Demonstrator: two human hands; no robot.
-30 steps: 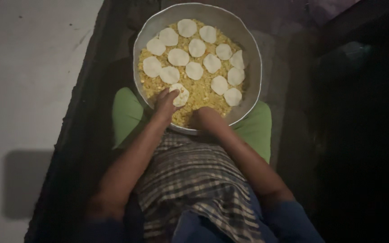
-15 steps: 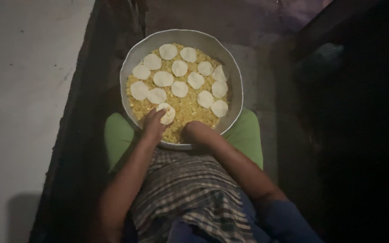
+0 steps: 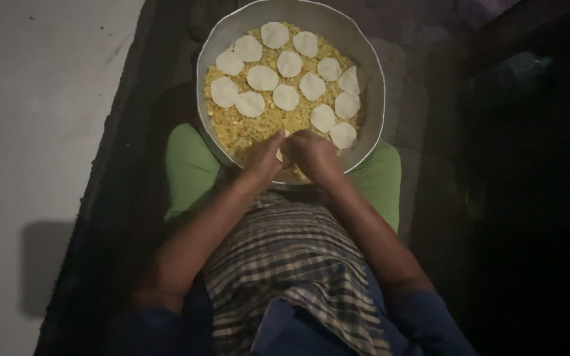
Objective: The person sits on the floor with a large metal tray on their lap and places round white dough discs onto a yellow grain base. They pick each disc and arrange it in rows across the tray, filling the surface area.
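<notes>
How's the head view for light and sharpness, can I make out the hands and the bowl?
Head view: dim; the metal bowl and pale discs are lit best; left hand and right hand are slightly soft, meeting at the near rim; the right side falls into near-black shadow; no glare.

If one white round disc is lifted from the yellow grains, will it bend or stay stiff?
The white discs look thin and flat, so one is probably light and may flex or tear. They lie loose on the yellow grains in the metal bowl, so a push would likely slide them.
</notes>
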